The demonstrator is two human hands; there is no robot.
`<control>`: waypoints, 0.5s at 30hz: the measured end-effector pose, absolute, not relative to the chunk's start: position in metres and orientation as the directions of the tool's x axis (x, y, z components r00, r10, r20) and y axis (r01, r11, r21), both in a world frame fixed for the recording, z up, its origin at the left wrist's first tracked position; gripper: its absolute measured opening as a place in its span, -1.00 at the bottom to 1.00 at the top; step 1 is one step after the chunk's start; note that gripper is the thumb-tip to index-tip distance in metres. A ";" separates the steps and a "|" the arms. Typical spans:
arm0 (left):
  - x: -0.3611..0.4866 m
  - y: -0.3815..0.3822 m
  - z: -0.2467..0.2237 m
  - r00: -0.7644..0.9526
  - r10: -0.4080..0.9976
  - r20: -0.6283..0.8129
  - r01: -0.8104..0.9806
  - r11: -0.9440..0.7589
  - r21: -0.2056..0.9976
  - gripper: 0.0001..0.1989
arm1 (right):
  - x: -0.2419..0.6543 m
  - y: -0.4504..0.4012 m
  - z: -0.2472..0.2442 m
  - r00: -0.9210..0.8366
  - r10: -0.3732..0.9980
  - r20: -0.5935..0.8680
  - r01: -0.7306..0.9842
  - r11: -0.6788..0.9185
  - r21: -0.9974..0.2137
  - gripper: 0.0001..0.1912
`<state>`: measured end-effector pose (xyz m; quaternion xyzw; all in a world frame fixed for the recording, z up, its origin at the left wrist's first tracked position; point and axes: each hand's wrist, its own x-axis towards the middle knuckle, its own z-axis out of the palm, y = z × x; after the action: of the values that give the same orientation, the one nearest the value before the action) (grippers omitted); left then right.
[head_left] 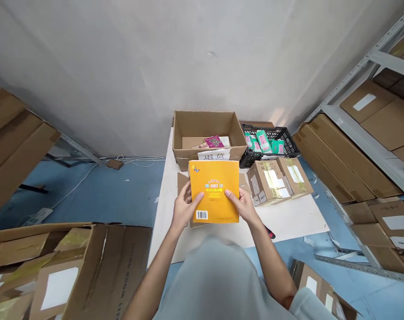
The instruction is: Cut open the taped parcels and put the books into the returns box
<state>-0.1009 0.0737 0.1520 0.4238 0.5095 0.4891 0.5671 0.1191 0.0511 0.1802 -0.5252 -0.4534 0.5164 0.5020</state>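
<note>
Grey shirt cloth (215,275), soft and smooth, fills the foreground, and just past it comes the yellow-orange softcover book (214,192), up over the tabletop (302,218), barcode (202,215) at its lower left corner. Left hand (184,205) clamped on one side edge, right hand (246,206) clamped on the other, thumbs flat on the cover, fingers tucked behind. It looks like a hold-and-check step, cover turned towards the eyes; any move from here would seem to call for even pressure from both thumbs, so the sleek cover doesn't slip or the pages splay.

Under the book, partly hidden, cardboard flaps (182,181) spread out. And beyond: a deep corrugated carton (185,154), boxy and matte, a white paper sign (213,154) on its front, a magenta booklet (214,142) lying inside. To its right, a black plastic crate (290,143), all lattice, cradles teal-and-pink packs (263,141). Nearer, two squat cartons (282,178) sit side by side, glossy yellowish tape across the brown board.
</note>
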 end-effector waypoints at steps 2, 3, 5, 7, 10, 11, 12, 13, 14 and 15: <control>-0.111 0.074 0.166 0.140 0.962 -0.235 -0.181 0.258 0.949 -0.18 | 0.123 0.047 0.186 0.036 0.990 -0.135 -0.097 -0.131 -0.987 -0.43; -0.113 0.072 0.172 0.189 0.949 -0.251 -0.194 0.287 0.938 -0.23 | 0.125 0.046 0.187 0.037 0.989 -0.146 -0.106 -0.141 -0.984 -0.42; -0.112 0.068 0.181 0.227 0.938 -0.262 -0.192 0.307 0.932 -0.29 | 0.129 0.047 0.186 0.046 0.987 -0.154 -0.114 -0.148 -0.982 -0.40; -0.105 0.065 0.187 0.228 0.937 -0.266 -0.177 0.308 0.935 -0.33 | 0.134 0.051 0.183 0.047 0.987 -0.156 -0.118 -0.149 -0.982 -0.39; -0.093 0.066 0.189 0.221 0.938 -0.267 -0.167 0.306 0.937 -0.35 | 0.144 0.059 0.180 0.042 0.988 -0.151 -0.103 -0.146 -0.984 -0.37; -0.088 0.067 0.188 0.214 0.940 -0.265 -0.166 0.302 0.939 -0.35 | 0.148 0.061 0.179 0.054 0.989 -0.136 -0.080 -0.132 -0.988 -0.37; -0.083 0.069 0.187 0.201 0.945 -0.259 -0.165 0.293 0.942 -0.35 | 0.151 0.064 0.177 0.088 0.990 -0.110 -0.041 -0.107 -0.993 -0.36; -0.077 0.070 0.186 0.182 0.951 -0.248 -0.162 0.278 0.947 -0.35 | 0.154 0.066 0.176 0.142 0.987 -0.074 0.012 -0.077 -0.997 -0.34; -0.071 0.072 0.184 0.154 0.960 -0.234 -0.155 0.257 0.954 -0.36 | 0.155 0.067 0.174 0.201 0.979 -0.035 0.068 -0.049 -0.996 -0.31; -0.063 0.073 0.182 0.121 0.969 -0.218 -0.139 0.234 0.962 -0.38 | 0.156 0.068 0.171 0.247 0.969 -0.002 0.107 -0.030 -0.994 -0.27</control>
<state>-0.0631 0.0728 0.1816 0.4256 0.4875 0.4495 0.6158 0.1558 0.0679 0.1713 -0.5890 -0.4565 0.4097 0.5261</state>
